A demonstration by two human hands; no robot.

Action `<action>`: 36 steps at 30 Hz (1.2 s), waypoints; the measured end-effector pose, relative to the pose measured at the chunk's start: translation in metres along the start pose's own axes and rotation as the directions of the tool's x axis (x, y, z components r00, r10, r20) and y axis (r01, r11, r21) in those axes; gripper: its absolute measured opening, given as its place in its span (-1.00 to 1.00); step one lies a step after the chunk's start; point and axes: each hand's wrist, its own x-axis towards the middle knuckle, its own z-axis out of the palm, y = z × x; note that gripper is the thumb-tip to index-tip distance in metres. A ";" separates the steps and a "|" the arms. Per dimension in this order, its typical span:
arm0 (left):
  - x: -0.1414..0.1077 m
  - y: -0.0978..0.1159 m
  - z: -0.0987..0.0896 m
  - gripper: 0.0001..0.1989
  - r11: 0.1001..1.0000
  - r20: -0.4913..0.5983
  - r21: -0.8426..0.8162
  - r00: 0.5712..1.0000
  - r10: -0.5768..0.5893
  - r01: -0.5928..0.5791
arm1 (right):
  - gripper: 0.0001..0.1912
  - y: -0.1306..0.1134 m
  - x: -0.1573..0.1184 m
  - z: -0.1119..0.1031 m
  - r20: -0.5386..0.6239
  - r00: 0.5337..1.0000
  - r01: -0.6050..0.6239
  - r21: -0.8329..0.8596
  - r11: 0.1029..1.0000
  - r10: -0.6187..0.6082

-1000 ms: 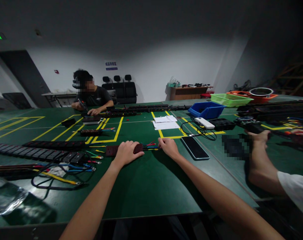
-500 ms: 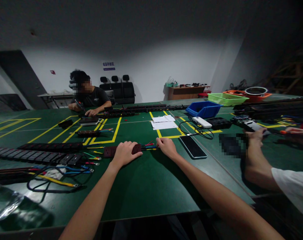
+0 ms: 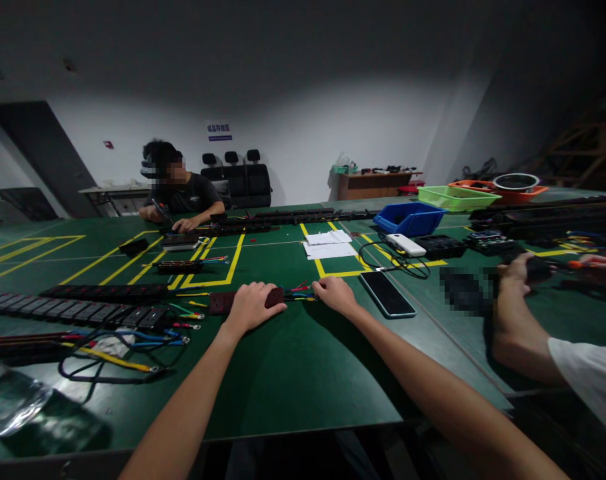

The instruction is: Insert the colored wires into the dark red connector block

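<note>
On the green table in front of me lies a dark red socket strip [image 3: 221,303]. Over its top wraps my left hand [image 3: 253,307], thumb along the near side, hiding the middle of the strip. Coloured wires [image 3: 299,293], among them red, blue and yellow-green ones, come out of its right end. At their far ends is my right hand [image 3: 335,295], fingers closed in a pinch on the wire tips; which wires lie between the fingers is hidden. Just right of that hand rests a phone [image 3: 387,293].
Black socket strips [image 3: 83,310] with loose wire ends fill the left side. A clear plastic item [image 3: 13,400] lies at front left. Beyond are papers [image 3: 329,244], a white power bank [image 3: 405,245] and a blue bin [image 3: 409,219]. Co-workers sit opposite and at right.
My hands hold the same pose on the strip and wires. The view has shifted slightly. The co-worker at right has turned the piece in their hand.
</note>
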 end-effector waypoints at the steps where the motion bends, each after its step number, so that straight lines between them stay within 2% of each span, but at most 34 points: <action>1: 0.000 0.000 0.000 -0.37 1.000 -0.001 0.001 1.000 -0.001 0.001 | -0.58 0.002 0.002 -0.001 0.020 1.000 0.017 0.008 1.000 -0.017; 5: 0.000 0.000 -0.001 -0.37 1.000 0.007 -0.002 1.000 -0.001 0.001 | -0.67 0.015 0.011 -0.009 0.198 0.970 0.117 0.128 0.985 -0.141; 7: 0.000 0.000 -0.001 -0.37 1.000 0.011 -0.001 1.000 -0.001 0.001 | -0.76 0.022 0.014 -0.014 0.272 0.929 0.194 0.219 0.956 -0.251; 10: 0.000 0.000 -0.001 -0.37 1.000 0.009 0.000 1.000 0.000 0.000 | -0.75 0.029 0.016 -0.018 0.348 0.871 0.223 0.346 0.911 -0.346; 12: 0.000 -0.001 -0.001 -0.37 1.000 0.008 -0.001 1.000 0.002 -0.002 | -0.77 0.032 0.016 -0.017 0.342 0.866 0.242 0.351 0.905 -0.364; 18: 0.000 -0.001 -0.001 -0.37 1.000 0.007 -0.010 1.000 -0.003 0.003 | -0.89 0.032 0.017 -0.008 0.280 0.884 0.318 0.229 0.920 -0.375; 26: 0.000 -0.001 0.000 -0.37 1.000 0.004 -0.017 1.000 -0.001 0.001 | -0.92 0.027 0.013 -0.012 0.220 0.898 0.336 0.218 0.916 -0.382; 30: 0.000 -0.001 -0.002 -0.37 1.000 0.013 -0.018 1.000 -0.003 0.003 | -0.89 0.030 0.014 -0.006 0.183 0.917 0.284 0.329 0.900 -0.356; 33: 0.000 -0.001 -0.002 -0.38 1.000 0.013 -0.022 1.000 -0.003 0.003 | -0.88 0.032 0.015 -0.001 0.200 0.921 0.208 0.472 0.857 -0.334; 36: 0.000 -0.001 -0.002 -0.38 1.000 0.012 -0.022 1.000 -0.004 0.004 | -0.84 0.033 0.016 -0.001 0.224 0.915 0.171 0.538 0.825 -0.336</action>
